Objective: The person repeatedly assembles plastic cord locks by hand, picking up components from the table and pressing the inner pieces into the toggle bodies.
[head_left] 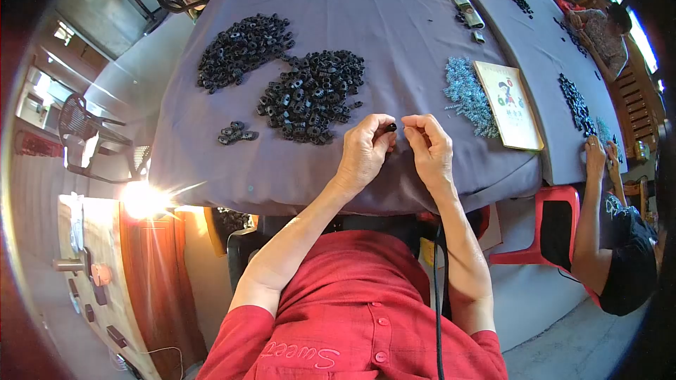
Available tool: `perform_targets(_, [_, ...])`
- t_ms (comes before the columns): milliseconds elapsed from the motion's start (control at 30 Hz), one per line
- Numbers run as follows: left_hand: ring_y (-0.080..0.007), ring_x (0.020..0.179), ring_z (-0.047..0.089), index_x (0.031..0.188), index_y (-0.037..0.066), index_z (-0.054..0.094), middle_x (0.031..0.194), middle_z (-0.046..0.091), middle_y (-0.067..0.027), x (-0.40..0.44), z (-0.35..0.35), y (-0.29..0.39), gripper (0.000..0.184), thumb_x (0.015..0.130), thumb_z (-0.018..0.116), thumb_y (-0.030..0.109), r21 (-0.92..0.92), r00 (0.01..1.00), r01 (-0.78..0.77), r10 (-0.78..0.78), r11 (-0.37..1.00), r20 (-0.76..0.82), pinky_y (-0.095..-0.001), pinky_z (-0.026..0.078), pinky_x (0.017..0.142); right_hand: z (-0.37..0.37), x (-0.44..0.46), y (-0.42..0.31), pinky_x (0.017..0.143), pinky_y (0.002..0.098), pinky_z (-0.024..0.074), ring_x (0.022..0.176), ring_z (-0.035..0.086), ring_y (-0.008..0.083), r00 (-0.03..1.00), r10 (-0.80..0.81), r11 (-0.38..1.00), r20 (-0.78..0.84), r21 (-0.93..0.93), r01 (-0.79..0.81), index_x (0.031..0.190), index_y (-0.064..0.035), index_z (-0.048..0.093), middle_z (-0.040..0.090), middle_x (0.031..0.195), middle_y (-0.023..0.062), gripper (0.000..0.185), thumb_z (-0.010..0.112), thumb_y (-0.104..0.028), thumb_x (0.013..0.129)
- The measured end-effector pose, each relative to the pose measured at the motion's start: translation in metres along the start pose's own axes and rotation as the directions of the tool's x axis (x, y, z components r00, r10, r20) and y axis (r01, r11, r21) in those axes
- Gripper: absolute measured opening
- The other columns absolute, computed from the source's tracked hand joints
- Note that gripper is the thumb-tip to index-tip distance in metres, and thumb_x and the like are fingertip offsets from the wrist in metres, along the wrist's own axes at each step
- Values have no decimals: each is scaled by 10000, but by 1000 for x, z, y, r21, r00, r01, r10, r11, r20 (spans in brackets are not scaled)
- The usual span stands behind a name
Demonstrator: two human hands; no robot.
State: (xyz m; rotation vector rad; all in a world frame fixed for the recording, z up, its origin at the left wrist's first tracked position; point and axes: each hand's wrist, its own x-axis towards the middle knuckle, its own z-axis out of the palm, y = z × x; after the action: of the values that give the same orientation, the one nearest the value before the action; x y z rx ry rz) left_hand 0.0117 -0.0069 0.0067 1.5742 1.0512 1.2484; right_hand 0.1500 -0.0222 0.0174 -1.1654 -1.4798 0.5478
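Observation:
My left hand (pixel 366 146) pinches a small black plastic part (pixel 391 127) between thumb and fingertips, above the front edge of the table. Close beside it on the right, my right hand (pixel 431 146) has its thumb and fingertips pressed together; whatever they hold is too small to make out. Beyond my left hand lies a heap of similar black parts (pixel 313 95), with a second heap (pixel 243 49) farther back to the left. A few black parts (pixel 237 133) sit apart near the left edge. Small light-blue pieces (pixel 465 91) are piled beyond my right hand.
A booklet (pixel 510 109) lies against the blue pile on the grey-purple tablecloth (pixel 211 169). Farther back is a pale box-like object (pixel 467 10). On the right, a co-worker's hands (pixel 596 156) are near more black parts (pixel 576 104). A red chair (pixel 539 232) stands there.

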Motion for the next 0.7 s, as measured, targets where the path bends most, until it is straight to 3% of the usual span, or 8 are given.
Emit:
perform_targets(133, [-80,664,598,963,3,585,743,637,-45,-1,1,0,154,816,593,-44,45,999,-38,38,998,-3,-231,507,606,3,-2,-5,633,274,463,699,593,167,999,30,999,-14,18,-29,877,4,588,589,783,85,86,567,37,800])
perform_targets(333, [-72,654,588,944,5,599,756,646,-40,-1,1,0,164,789,609,-50,83,991,-130,131,988,-18,-226,492,598,-1,3,-9,608,303,474,686,606,246,964,-249,948,89,-183,262,829,-1,586,587,789,117,60,578,36,784])
perform_targets(533, [-69,677,584,944,-2,597,791,648,-46,-2,-2,1,147,803,595,-43,-60,995,99,-98,993,21,-218,480,590,8,0,-17,636,304,470,714,597,237,990,-139,969,30,-200,142,837,-7,614,587,808,102,66,604,16,775])
perform_targets(633, [-91,582,560,883,-14,582,704,629,-69,-1,0,-3,105,783,594,-42,-146,994,0,-15,989,-105,-246,460,530,18,-1,-20,642,292,465,704,589,229,964,-260,946,48,-187,265,859,-11,622,586,783,91,92,619,6,768])
perform_targets(667, [-83,610,560,909,-14,576,730,625,-58,-1,-2,-3,115,798,587,-40,-160,996,35,-48,987,-79,-237,467,547,19,1,-21,638,284,461,689,583,205,970,-238,955,49,-171,243,863,-9,622,580,740,89,86,621,-14,778])
perform_targets(700, [-74,638,559,935,-14,569,755,622,-48,-1,-4,-1,125,813,581,-37,-172,995,71,-82,983,-53,-229,473,564,20,4,-21,639,284,461,687,582,198,994,-109,989,30,-95,112,865,-7,624,580,735,92,85,619,-20,781])
